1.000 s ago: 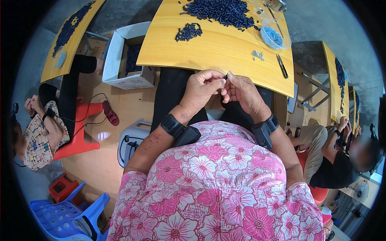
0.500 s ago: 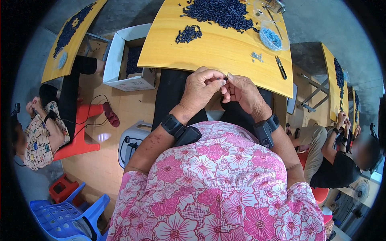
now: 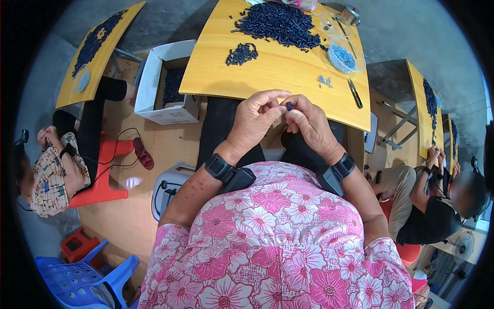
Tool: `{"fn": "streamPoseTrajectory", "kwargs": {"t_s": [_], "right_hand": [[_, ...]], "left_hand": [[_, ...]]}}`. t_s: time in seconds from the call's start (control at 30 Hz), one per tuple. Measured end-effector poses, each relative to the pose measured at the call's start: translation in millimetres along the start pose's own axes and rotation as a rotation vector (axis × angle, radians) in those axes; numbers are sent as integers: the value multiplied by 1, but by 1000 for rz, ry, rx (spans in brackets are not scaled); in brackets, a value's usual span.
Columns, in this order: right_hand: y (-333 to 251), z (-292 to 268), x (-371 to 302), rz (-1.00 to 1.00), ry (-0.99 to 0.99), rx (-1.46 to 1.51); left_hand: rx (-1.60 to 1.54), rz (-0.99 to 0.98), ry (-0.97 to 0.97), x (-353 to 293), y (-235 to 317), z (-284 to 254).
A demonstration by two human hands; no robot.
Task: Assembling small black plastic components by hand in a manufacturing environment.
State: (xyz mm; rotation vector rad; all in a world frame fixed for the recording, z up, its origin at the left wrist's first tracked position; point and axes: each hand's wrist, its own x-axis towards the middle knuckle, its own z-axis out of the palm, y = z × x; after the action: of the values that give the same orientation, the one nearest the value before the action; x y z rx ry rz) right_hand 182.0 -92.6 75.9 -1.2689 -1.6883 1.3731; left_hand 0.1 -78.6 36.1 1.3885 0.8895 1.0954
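Observation:
Just beyond my lap, in front of the table's near edge, my two hands meet at the fingertips. A small dark, ribbed-looking cylindrical piece (image 3: 289, 106) stands up between the thumb and forefinger of my right hand (image 3: 313, 122), which is closed on it. Right beside the piece, the thumb and forefinger of my left hand (image 3: 251, 121) are pinched together; whatever they hold is too small or hidden to name. Ahead on the table lies a small heap of similar dark pieces (image 3: 241, 53), with a much larger pile (image 3: 275, 24) behind it.
On the yellow table (image 3: 267, 80), a clear bowl of light-blue bits (image 3: 342, 57) stands right, near loose silvery bits (image 3: 324, 81) and black snips (image 3: 355, 93). A white carton (image 3: 170, 116) sits on the floor at left. People work at tables on both sides.
My right hand has turned and its fingers have curled in, so the dark piece now shows more plainly. My fingertips have drawn slightly apart. The view has shifted a little.

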Motion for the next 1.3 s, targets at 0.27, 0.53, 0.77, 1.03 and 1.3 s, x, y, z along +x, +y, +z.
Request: {"fn": "streamPoseTrajectory", "kwargs": {"t_s": [0.27, 0.53, 0.77, 1.03, 1.3], "right_hand": [[2, -3, -4, -302, 71, -535], [4, -1, -2, -362, 126, -612], [4, 3, -1, -403, 131, -584], [7, 4, -2, -404, 157, -522], [9, 3, -3, -260, 159, -206]], "left_hand": [[-233, -142, 6, -3, 6, -1], [-289, -248, -77, -5, 5, -4], [-395, -296, -83, -7, 6, -2], [-475, -328, -78, -7, 6, 0], [-401, -287, -44, -5, 6, -1]]}}
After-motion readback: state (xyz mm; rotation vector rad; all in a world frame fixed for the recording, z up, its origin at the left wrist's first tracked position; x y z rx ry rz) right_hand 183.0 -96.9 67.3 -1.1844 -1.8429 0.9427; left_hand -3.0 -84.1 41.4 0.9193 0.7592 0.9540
